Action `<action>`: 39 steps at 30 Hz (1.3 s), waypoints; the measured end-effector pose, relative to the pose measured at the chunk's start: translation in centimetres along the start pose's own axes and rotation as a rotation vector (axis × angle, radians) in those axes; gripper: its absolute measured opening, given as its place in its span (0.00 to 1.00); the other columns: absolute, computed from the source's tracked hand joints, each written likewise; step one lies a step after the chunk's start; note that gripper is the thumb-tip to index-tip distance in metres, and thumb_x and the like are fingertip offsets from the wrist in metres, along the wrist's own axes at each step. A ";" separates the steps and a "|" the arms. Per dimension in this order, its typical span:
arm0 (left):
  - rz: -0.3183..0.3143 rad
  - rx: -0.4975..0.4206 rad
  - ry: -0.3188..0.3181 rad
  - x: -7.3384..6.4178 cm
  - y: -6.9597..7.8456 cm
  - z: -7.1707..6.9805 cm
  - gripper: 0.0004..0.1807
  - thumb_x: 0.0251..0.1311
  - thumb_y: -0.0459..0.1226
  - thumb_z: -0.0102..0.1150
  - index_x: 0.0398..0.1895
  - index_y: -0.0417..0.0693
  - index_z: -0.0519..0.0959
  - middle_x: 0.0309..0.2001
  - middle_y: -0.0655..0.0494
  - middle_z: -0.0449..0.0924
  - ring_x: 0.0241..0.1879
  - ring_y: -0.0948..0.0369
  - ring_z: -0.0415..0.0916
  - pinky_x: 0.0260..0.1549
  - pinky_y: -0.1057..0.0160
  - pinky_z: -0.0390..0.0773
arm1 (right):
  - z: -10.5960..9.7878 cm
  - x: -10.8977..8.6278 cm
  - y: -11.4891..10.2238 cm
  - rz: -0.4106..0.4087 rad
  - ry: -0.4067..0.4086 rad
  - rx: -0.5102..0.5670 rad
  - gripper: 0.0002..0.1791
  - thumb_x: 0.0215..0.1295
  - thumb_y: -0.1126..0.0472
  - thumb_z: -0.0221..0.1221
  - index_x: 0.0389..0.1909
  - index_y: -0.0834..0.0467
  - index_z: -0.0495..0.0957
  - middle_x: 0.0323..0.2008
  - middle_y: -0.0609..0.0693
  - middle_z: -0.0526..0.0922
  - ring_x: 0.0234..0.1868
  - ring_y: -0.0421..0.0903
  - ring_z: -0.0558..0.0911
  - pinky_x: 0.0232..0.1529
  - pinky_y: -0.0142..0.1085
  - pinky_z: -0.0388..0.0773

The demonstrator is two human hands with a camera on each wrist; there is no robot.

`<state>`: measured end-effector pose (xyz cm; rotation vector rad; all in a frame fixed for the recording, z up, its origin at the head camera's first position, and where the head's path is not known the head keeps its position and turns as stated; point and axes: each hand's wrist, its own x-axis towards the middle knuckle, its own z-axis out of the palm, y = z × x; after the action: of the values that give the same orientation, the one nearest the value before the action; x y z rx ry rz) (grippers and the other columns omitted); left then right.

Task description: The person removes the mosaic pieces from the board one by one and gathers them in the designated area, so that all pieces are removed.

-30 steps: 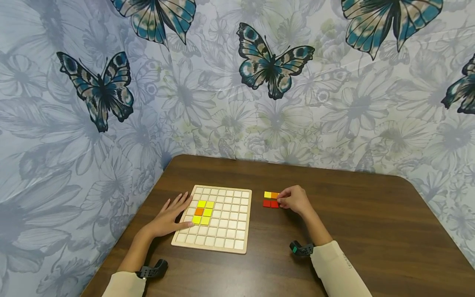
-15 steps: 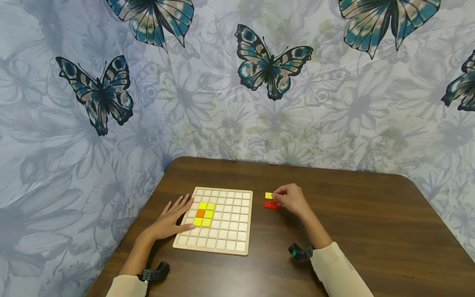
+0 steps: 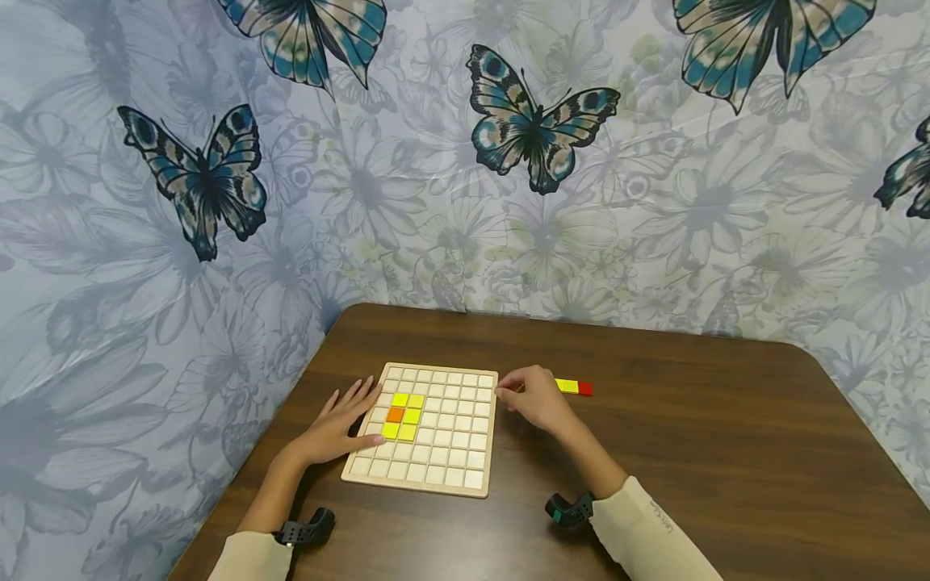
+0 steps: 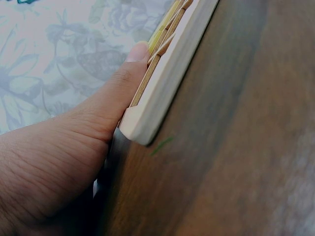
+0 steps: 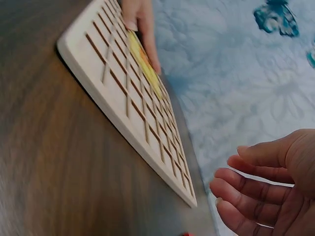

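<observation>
Rising at the far left, a pale flowered backdrop (image 3: 51,339) printed with dark blue-and-cream butterflies (image 3: 207,181) ran behind the bench (image 3: 690,428). Next came a cream left sleeve (image 3: 250,557) and, at its cuff, a black left wristband (image 3: 308,528). The left hand (image 3: 330,432) lay over the left edge of a pale wooden board (image 3: 456,440), its fingers spread apart and its thumb separate from them; the left wrist view showed the thumb along the board's edge, with the tip beside a yellow piece. The board sat flat on the bench, divided into small square cells. Toward its left side, six coloured squares formed a block two wide and three high: an orange tile (image 3: 395,415) at the middle left, and yellow tiles (image 3: 412,416) in the other five places. Just beyond the board's upper right edge was the right hand (image 3: 534,395), fingers curved, with the tips of thumb and forefinger close together; whether anything was pinched between them could not be told. A black right wristband (image 3: 570,511) with a teal mark lay nearer the viewer. Immediately right of the hand, partly hidden by it, a short row on the bench showed yellow squares (image 3: 568,386) and, at its right end, a red square (image 3: 585,389). Farther right, a cream right sleeve (image 3: 650,524) reached in from the lower edge.
</observation>
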<state>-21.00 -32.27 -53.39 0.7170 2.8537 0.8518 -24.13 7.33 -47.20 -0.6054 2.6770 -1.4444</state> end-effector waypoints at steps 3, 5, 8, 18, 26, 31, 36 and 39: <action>0.004 0.006 0.004 0.0 -0.1 0.0 0.52 0.65 0.55 0.63 0.82 0.45 0.47 0.81 0.38 0.41 0.79 0.36 0.34 0.68 0.28 0.29 | 0.8 0.1 -0.8 -0.046 -0.021 -0.032 0.04 0.67 0.66 0.65 0.36 0.62 0.89 0.31 0.54 0.88 0.26 0.53 0.86 0.24 0.34 0.78; 0.006 0.009 0.008 0.0 -0.1 0.0 0.52 0.65 0.56 0.63 0.82 0.45 0.47 0.81 0.38 0.41 0.79 0.36 0.35 0.68 0.28 0.29 | 1.3 0.3 -1.3 -0.075 -0.032 -0.070 0.04 0.67 0.65 0.65 0.36 0.60 0.89 0.31 0.51 0.88 0.26 0.48 0.85 0.24 0.33 0.78; 0.006 0.011 0.013 -0.1 0.0 0.0 0.53 0.65 0.56 0.64 0.82 0.45 0.48 0.80 0.38 0.42 0.78 0.36 0.35 0.68 0.28 0.29 | 1.9 0.7 -2.1 -0.114 -0.044 -0.119 0.04 0.66 0.65 0.66 0.35 0.59 0.89 0.31 0.47 0.88 0.25 0.41 0.81 0.25 0.32 0.78; 0.013 0.016 0.021 0.1 0.2 -0.1 0.52 0.65 0.56 0.63 0.82 0.44 0.48 0.81 0.38 0.42 0.79 0.37 0.36 0.68 0.28 0.30 | 3.8 2.3 -3.6 -0.158 -0.066 -0.198 0.03 0.66 0.63 0.67 0.35 0.55 0.89 0.32 0.45 0.88 0.26 0.38 0.79 0.28 0.32 0.77; 0.001 0.016 0.021 -0.2 -0.1 0.0 0.52 0.65 0.56 0.64 0.82 0.43 0.49 0.80 0.38 0.42 0.79 0.37 0.36 0.68 0.28 0.30 | 5.9 3.3 -4.1 -0.223 -0.106 -0.229 0.03 0.65 0.63 0.68 0.35 0.57 0.90 0.30 0.45 0.87 0.27 0.38 0.80 0.30 0.32 0.77; -0.004 0.021 0.017 -0.2 -0.2 0.1 0.53 0.64 0.57 0.64 0.82 0.44 0.49 0.81 0.39 0.42 0.79 0.37 0.36 0.68 0.28 0.31 | 7.4 4.1 -4.3 -0.250 -0.134 -0.273 0.02 0.65 0.62 0.69 0.35 0.56 0.89 0.29 0.43 0.86 0.27 0.36 0.78 0.30 0.30 0.76; 0.001 0.013 0.017 -0.1 -0.2 0.1 0.52 0.65 0.57 0.63 0.82 0.44 0.48 0.81 0.38 0.42 0.79 0.37 0.36 0.68 0.28 0.30 | 8.4 4.7 -4.4 -0.245 -0.156 -0.295 0.03 0.64 0.61 0.69 0.36 0.55 0.89 0.29 0.43 0.86 0.26 0.35 0.77 0.28 0.30 0.74; 0.005 0.014 0.022 -0.1 -0.3 0.1 0.52 0.65 0.56 0.63 0.82 0.44 0.49 0.80 0.38 0.42 0.79 0.36 0.36 0.68 0.28 0.30 | 8.9 5.1 -4.5 -0.241 -0.168 -0.308 0.04 0.64 0.61 0.70 0.37 0.56 0.89 0.30 0.44 0.87 0.26 0.36 0.77 0.27 0.29 0.74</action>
<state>-21.05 -32.44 -53.64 0.7210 2.8813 0.8462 -25.46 -3.71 -47.85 -1.0507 2.7847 -0.9678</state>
